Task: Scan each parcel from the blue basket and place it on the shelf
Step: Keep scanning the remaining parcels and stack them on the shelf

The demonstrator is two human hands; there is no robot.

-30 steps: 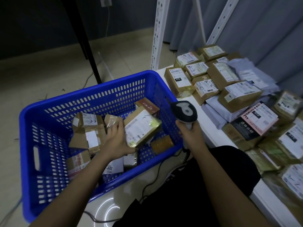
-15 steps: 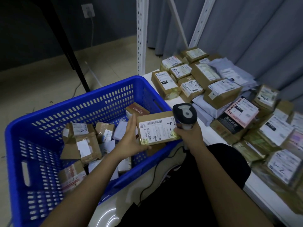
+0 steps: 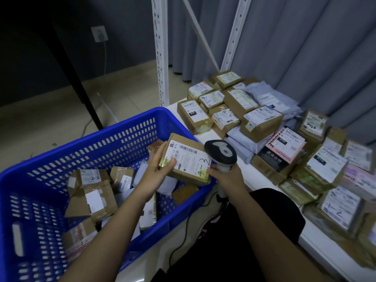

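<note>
1. Grey curtains (image 3: 295,47) hang along the far right, behind a white perforated shelf upright (image 3: 160,51) and a second slanted upright (image 3: 234,37); a dark wall with a wall socket (image 3: 99,34) fills the far left, above a pale tiled floor (image 3: 50,115).
2. A white shelf (image 3: 242,171) runs along the right side, and its surface is crowded with taped brown parcels (image 3: 260,123), grey mailer bags (image 3: 270,98) and a black-and-pink packet (image 3: 280,147), most bearing white labels.
3. The blue basket (image 3: 67,143) sits to the left of the shelf, its far right corner just beside the shelf edge, and it holds loose cardboard boxes (image 3: 91,192) and pale bags.
4. The left hand (image 3: 156,169) grips a brown parcel (image 3: 187,159) by its left edge, thumb on the label face and fingers behind, holding it above the right part of the basket with the label tilted up.
5. That label shows barcodes and handwritten marks near its right end.
6. The right hand (image 3: 225,176) is wrapped around the handle of a grey-and-black barcode scanner (image 3: 220,152), whose head sits just right of the parcel, touching or nearly touching its right edge.
7. A black cable (image 3: 189,224) trails down from the scanner handle, across the floor near the basket's near right wall.
8. A dark garment (image 3: 264,231) covers the person's lap in the near centre.
</note>
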